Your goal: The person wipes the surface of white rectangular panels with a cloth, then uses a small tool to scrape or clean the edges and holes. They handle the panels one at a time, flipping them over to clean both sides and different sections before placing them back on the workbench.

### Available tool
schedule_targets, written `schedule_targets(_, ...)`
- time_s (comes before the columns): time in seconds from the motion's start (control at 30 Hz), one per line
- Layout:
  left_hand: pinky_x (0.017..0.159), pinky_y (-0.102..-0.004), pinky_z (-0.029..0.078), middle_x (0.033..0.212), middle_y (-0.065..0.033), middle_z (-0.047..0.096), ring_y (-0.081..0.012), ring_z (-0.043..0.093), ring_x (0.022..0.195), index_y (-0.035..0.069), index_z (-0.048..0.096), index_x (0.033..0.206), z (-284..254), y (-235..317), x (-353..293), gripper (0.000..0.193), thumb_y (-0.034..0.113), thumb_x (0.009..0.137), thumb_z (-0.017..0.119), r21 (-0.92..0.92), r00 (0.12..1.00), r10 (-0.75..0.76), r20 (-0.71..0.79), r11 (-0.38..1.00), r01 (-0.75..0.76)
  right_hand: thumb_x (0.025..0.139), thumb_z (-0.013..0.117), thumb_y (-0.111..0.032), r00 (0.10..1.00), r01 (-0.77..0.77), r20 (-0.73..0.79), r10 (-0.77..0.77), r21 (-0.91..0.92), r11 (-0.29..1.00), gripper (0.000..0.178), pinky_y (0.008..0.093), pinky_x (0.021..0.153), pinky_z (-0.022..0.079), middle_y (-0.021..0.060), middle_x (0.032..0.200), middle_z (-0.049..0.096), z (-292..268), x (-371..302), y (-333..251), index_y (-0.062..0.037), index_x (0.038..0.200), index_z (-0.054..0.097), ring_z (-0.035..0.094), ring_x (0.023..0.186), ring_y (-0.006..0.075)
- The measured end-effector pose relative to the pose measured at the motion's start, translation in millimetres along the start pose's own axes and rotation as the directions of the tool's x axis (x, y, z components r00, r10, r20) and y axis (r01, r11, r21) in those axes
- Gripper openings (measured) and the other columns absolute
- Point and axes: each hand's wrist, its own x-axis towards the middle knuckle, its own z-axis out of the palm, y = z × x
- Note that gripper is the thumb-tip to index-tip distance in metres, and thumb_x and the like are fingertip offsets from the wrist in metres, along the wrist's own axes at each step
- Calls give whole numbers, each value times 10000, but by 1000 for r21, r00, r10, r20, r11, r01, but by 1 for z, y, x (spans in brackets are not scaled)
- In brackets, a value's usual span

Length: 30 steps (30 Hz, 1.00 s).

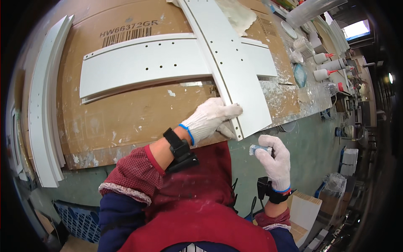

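Observation:
A long white board (233, 67) with small drilled holes lies at a slant across another white board (121, 63). Its near end juts past the table's front edge. My left hand (210, 117), in a white knit glove, is closed on the left edge of this upper board, near that end. The thumb and part of the fingers lie beneath or against the edge. To the right of the board's end, my gloved right hand (275, 159) is raised off the table. A small pale-blue block (253, 149) is pinched between its thumb and fingers; its exact kind is unclear.
Cardboard (138, 122) spotted with white covers the table. More long white boards (44, 101) are stacked at the left. Glue bottles with red tips (322, 74), cups and a clear plastic bottle (315, 94) stand at the right. A blue crate (79, 220) sits low on the left.

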Motion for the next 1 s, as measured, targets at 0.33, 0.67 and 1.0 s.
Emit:
schedule_targets(0.33,330,-188,273,544,1,573,-21,351,363,57,613,850,2,17,-13,332,388,869,620,227,997,-37,-63,973,50,861,607,11,944,187,-300,-137,144,972,346,236,830,462,54,1081,601,-70,81,30,42,1203,565,573,922,109)
schedule_targets(0.67,489,-229,377,758,-8,512,-79,454,565,-7,592,1007,1,29,-12,329,299,886,611,144,989,-148,-12,978,148,833,647,-130,753,127,-542,-373,-436,891,308,330,786,474,137,981,656,-149,284,28,18,1099,600,620,880,211)
schedule_targets(1.0,713,-285,554,961,-106,650,-186,675,808,-72,576,1097,-15,9,-1,356,243,932,586,21,973,-217,81,976,216,780,664,-202,747,-50,-479,-461,-732,679,207,406,775,476,168,916,664,-175,393,43,-65,934,645,634,894,339)
